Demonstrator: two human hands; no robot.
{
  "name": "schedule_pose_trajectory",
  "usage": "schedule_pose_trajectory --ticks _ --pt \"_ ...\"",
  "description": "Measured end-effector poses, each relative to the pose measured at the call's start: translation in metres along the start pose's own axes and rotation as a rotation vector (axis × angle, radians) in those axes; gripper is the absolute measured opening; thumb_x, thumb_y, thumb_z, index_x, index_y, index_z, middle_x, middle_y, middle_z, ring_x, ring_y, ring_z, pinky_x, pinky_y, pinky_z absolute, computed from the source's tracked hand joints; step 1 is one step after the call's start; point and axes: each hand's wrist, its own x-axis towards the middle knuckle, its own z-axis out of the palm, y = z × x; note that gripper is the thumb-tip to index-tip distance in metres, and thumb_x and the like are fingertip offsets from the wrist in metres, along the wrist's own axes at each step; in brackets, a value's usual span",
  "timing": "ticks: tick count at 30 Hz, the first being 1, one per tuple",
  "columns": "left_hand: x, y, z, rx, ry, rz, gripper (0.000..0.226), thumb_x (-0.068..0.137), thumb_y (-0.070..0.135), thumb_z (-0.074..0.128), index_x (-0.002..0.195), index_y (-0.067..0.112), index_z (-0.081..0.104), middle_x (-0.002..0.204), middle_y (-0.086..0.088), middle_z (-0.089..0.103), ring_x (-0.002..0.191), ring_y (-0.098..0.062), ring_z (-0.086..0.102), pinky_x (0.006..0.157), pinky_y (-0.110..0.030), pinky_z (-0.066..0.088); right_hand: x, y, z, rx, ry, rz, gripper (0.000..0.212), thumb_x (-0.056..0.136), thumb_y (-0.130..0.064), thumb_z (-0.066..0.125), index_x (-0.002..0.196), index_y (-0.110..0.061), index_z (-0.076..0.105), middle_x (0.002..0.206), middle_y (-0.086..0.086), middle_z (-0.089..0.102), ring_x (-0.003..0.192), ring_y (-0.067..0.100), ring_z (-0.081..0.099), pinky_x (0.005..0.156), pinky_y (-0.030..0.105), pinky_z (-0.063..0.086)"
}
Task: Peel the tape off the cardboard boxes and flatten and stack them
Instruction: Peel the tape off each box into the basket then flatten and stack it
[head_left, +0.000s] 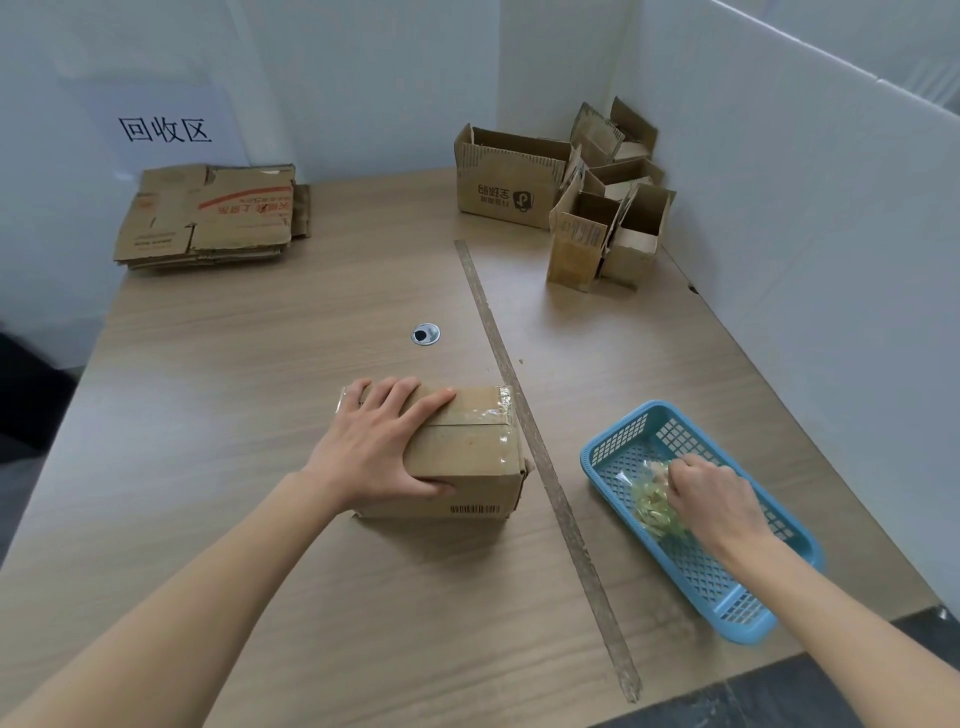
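Observation:
A closed cardboard box (467, 457) with clear tape along its top seam and right edge sits in the middle of the table. My left hand (379, 447) lies on its top left, fingers spread over the lid and thumb down the front face. My right hand (711, 499) reaches into a blue plastic basket (748, 597) on the right, fingers curled around a crumpled wad of peeled tape (652, 506). A stack of flattened boxes (208, 223) lies at the back left. Several open boxes (571, 197) stand at the back right.
A strip of tape (540, 447) runs across the wooden table from back to front, just right of the box. A round cable grommet (425, 333) is behind the box. White partition walls close the back and right; a paper sign (165, 130) hangs at the back left.

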Motion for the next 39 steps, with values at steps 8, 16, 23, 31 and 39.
schedule_pose_trajectory --ticks 8,16,23,31,39 --pt "-0.002 0.002 -0.001 -0.001 -0.008 -0.009 0.118 0.059 0.096 0.046 0.16 0.041 0.019 0.146 0.001 0.037 0.139 -0.023 0.031 0.121 -0.051 0.015 -0.001 0.005 -0.001 0.058 -0.009 0.002 0.005 0.104 -0.013 0.054 0.107 -0.016 0.057 0.074 -0.006 0.057 0.058 0.015 0.055 0.046 0.016 0.029" --pt "-0.002 0.001 0.001 -0.018 0.006 -0.011 0.117 0.059 0.094 0.05 0.159 0.041 0.02 0.145 0.001 0.038 0.138 -0.023 0.032 0.121 -0.051 0.016 0.0 -0.006 -0.008 0.289 -0.109 -0.128 0.045 0.091 -0.034 0.074 0.134 -0.026 0.062 0.143 -0.009 0.052 0.107 0.019 0.066 0.085 0.034 0.057" --pt "0.002 -0.001 0.005 -0.022 0.022 -0.013 0.116 0.059 0.095 0.05 0.158 0.042 0.021 0.143 0.002 0.04 0.136 -0.023 0.035 0.12 -0.052 0.018 -0.007 -0.076 -0.059 0.821 0.337 -0.291 0.038 0.093 -0.045 0.066 0.121 -0.018 0.068 0.115 -0.008 0.068 0.094 0.002 0.064 0.081 0.016 0.055" --pt "0.009 -0.001 0.006 -0.01 -0.01 -0.053 0.116 0.059 0.095 0.046 0.158 0.044 0.014 0.148 0.001 0.036 0.14 -0.023 0.031 0.12 -0.051 0.016 -0.008 -0.153 -0.061 0.934 0.307 -0.251 0.074 0.083 -0.039 0.081 0.146 -0.026 0.045 0.15 -0.013 0.037 0.124 0.008 0.051 0.095 0.028 0.052" --pt "0.005 0.0 -0.001 -0.038 -0.034 -0.026 0.118 0.057 0.097 0.049 0.158 0.043 0.018 0.141 0.002 0.041 0.132 -0.023 0.038 0.113 -0.047 0.022 0.001 -0.135 -0.029 1.244 -0.009 -0.229 0.107 0.075 -0.043 0.088 0.154 -0.055 0.017 0.149 -0.033 0.038 0.126 -0.004 0.051 0.104 0.038 0.051"
